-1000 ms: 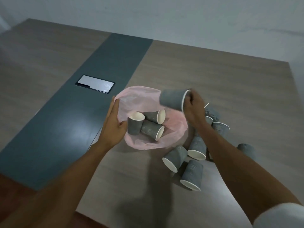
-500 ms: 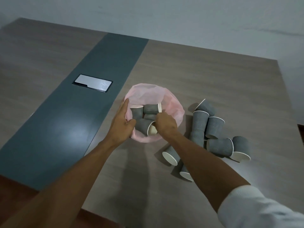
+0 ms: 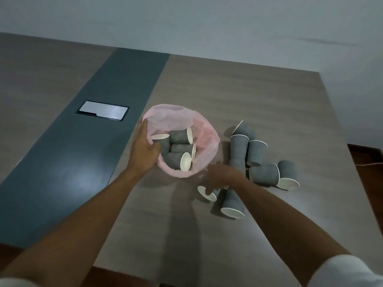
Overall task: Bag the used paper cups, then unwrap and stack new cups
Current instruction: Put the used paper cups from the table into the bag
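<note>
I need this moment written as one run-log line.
stage: bagging | left hand: holds pink bag open | right hand: reaching fallen cup | loose cups: remain on table

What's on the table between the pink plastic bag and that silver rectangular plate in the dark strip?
In the head view, only the left hand, gripping the pink plastic bag; toward the silver rectangular plate, bare tabletop.

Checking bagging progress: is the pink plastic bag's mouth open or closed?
Open: the pink plastic bag gapes, showing grey paper cups inside.
</note>
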The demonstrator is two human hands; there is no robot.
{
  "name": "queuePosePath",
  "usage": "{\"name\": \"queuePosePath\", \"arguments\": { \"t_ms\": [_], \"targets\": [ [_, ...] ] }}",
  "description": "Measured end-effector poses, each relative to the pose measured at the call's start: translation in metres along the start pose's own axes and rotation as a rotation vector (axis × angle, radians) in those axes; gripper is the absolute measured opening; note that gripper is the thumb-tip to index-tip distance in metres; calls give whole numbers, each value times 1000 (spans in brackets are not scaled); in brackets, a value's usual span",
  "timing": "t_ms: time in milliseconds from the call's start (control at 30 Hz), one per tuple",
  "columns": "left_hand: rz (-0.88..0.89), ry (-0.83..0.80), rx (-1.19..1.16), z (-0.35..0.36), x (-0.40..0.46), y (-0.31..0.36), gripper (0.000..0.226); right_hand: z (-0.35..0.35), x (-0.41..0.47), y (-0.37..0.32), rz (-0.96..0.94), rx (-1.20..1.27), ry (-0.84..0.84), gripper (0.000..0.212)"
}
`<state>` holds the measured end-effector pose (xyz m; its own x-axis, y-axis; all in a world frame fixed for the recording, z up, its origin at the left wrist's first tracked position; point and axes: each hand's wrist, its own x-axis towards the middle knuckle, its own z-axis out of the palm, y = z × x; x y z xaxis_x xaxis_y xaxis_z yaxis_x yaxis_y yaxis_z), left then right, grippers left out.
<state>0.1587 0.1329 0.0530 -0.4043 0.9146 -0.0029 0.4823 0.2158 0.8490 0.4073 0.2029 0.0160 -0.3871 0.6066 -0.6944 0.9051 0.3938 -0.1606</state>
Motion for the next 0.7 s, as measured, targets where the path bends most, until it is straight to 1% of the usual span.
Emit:
{"name": "queuePosePath", "arguments": {
  "t_ms": [67, 133, 167, 200, 233, 267, 333, 367, 433, 500, 567, 600, 700],
  "targets": [
    [42, 41, 91, -2, -2, 4, 77, -9, -1, 0, -23, -8, -1, 60],
    [74, 51, 171, -6, -2, 2, 73, -36, -6, 3, -60, 77, -107, 42],
    [82, 44, 188, -7, -1, 0, 72, -53, -12, 5, -72, 175, -155, 32],
    [94, 32, 195, -8, 0, -1, 71, -69, -20, 7, -89, 313, -163, 25],
    [112, 20, 195, -9, -1, -1, 72, -82, -25, 8, -106, 500, -137, 19],
    [123, 8, 192, -9, -3, 0, 73, -90, -27, 9, -129, 698, -67, 16],
    [136, -15, 182, -8, -6, 0, 73, -97, -15, 8, -201, 999, 136, 23],
    [138, -22, 181, -7, -6, -1, 73, -95, -4, 4, -247, 1089, 215, 25],
    [136, -25, 182, -4, -6, -1, 75, -84, 22, -8, -284, 1120, 316, 26],
    [122, -16, 158, -2, -4, 1, 78, -67, 45, -22, -239, 1026, 374, 25],
    [121, -3, 145, -1, -2, 5, 79, -50, 61, -34, -199, 900, 460, 20],
    [130, 5, 150, 1, 0, 7, 79, -45, 67, -38, -176, 864, 495, 21],
    [152, 32, 180, 6, 1, 12, 79, -49, 72, -38, -56, 852, 527, 37]
  ]
}}
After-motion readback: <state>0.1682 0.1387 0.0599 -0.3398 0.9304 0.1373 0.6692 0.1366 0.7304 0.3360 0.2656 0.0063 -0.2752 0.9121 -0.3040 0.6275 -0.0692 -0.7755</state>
